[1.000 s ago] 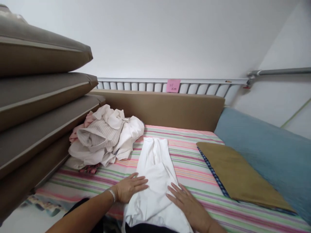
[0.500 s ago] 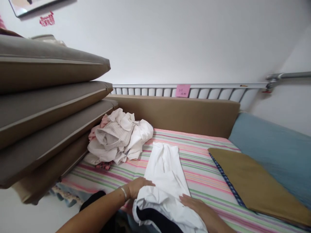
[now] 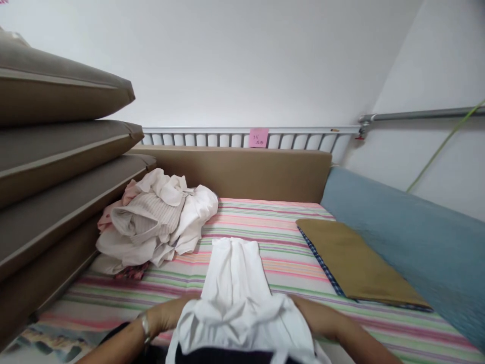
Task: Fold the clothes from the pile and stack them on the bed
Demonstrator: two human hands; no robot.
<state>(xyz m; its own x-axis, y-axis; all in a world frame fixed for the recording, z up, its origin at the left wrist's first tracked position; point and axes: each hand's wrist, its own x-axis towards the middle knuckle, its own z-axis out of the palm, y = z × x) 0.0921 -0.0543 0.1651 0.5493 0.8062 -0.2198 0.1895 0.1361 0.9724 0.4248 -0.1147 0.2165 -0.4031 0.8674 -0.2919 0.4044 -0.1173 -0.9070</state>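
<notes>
A white garment (image 3: pixel 235 273) lies lengthwise before me, its far part flat in a narrow strip and its near part gathered in folds. My left hand (image 3: pixel 181 309) is at the left side of the gathered cloth, wearing a silver bracelet at the wrist. On the opposite side, my right hand (image 3: pixel 305 312) reaches behind the same folds. Both hands are closed on the raised cloth, which covers their fingers. A dark patch shows beneath the garment at the bottom edge. Left of it sits a heap of crumpled white, beige-striped and pink clothes (image 3: pixel 155 222).
Under everything is a striped bed sheet (image 3: pixel 276 217). A folded brown cloth with blue checked edging (image 3: pixel 352 263) lies at right, by a blue padded side (image 3: pixel 386 217). Stacked brown cushions (image 3: pixel 68 136) rise at left. A brown board (image 3: pixel 242 172) stands before a white radiator (image 3: pixel 197 137).
Both hands have moved from lying on the garment to its sides, lifting and bunching the near part. The garment's far end lies closer to me. My view has turned to the right.
</notes>
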